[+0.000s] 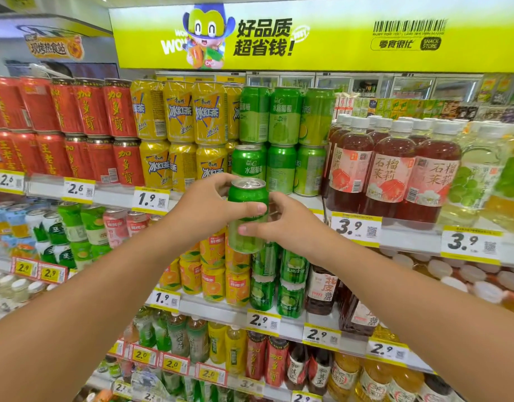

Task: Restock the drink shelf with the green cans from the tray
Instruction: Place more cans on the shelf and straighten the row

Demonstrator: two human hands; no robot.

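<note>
my left hand (209, 203) and right hand (282, 220), fingers clamped on one upright green can (247, 198), held before the shelf (308, 200) beside stacked green cans (280, 146).

two hands (209, 204), one held green can (247, 216)

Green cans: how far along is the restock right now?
Done: green cans already stand two high on the top shelf. In hand: one green can is held upright in front of that block, gripped by the left hand near its top and the right hand lower down. Left: this can is not yet on the shelf. The tray is out of view, so the remaining count cannot be told.
</note>
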